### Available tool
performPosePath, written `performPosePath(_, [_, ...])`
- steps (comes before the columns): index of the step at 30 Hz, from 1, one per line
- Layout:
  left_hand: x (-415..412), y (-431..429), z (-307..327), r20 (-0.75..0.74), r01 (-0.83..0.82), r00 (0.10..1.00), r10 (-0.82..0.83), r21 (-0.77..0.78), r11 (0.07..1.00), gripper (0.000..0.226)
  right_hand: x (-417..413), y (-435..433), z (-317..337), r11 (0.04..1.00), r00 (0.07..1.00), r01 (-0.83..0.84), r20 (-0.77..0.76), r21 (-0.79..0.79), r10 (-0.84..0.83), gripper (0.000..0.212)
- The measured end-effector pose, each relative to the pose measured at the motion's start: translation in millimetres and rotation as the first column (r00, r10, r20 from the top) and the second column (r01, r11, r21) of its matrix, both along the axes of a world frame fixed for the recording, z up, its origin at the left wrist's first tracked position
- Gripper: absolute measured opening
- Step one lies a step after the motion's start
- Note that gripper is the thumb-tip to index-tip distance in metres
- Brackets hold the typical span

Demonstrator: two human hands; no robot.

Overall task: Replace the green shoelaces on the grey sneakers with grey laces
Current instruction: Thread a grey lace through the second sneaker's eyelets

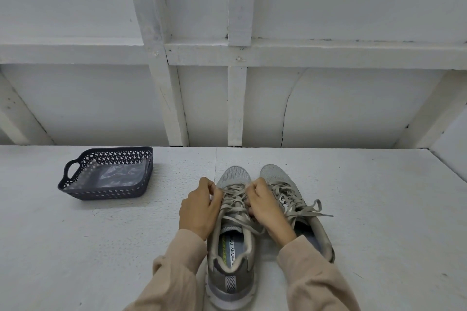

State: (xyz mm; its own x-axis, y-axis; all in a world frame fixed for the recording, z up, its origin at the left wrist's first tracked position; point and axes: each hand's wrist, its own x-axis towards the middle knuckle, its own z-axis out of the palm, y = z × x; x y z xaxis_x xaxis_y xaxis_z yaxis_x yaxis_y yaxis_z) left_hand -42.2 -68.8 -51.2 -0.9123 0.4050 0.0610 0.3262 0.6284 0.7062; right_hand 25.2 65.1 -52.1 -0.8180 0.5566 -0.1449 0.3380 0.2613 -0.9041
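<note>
1. The two grey sneakers were set side by side on the white worktop (379, 209), at lower centre of the frame. The left-hand sneaker (231, 283) was the one being worked on. The sneaker to its right (274, 174) was already laced in grey and tied in a bow (308, 209).
2. The grip of the left hand (199, 207) was closed on the grey lace (233, 212) at the left row of eyelets. The grip of the right hand (265, 207) was closed on the same lacing at the right row, and both were near the toe end.
3. Uneven tails could be left if one side were pulled harder than the other, and the bow would then sit lopsided beside the finished shoe.
4. A crossing could be twisted or an eyelet skipped, since the flat lace was bunched under the fingers and its lie there could not be judged.
5. The sneaker could be dragged or tipped against its neighbour by a sharp pull, as only the hands steadied it.
6. No green lace was seen. It was possibly inside the clear bag (118, 174) in the dark basket (75, 192) at the left of the frame, though the contents could not be made out.
</note>
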Motion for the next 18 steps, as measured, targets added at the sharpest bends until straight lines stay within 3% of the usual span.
performPosePath(4, [-0.5,-6.5,3.7,-0.060,0.125,0.990,-0.124,0.011,0.992,0.006,3.9,3.0,5.3,0.981,0.996,-0.079,0.050,0.179,0.071,0.013])
performPosePath(9, [-11.2,-12.8,10.7,-0.060,0.354,0.931,-0.359,-0.086,0.931,0.013,9.3,6.1,16.5,0.965,0.993,-0.117,-0.003,0.236,0.121,0.013])
performPosePath(18, [-23.6,0.7,29.8,0.005,0.408,0.909,-0.417,-0.224,0.885,0.008,7.3,9.6,33.3,0.871,0.971,-0.220,0.189,0.439,0.149,0.010])
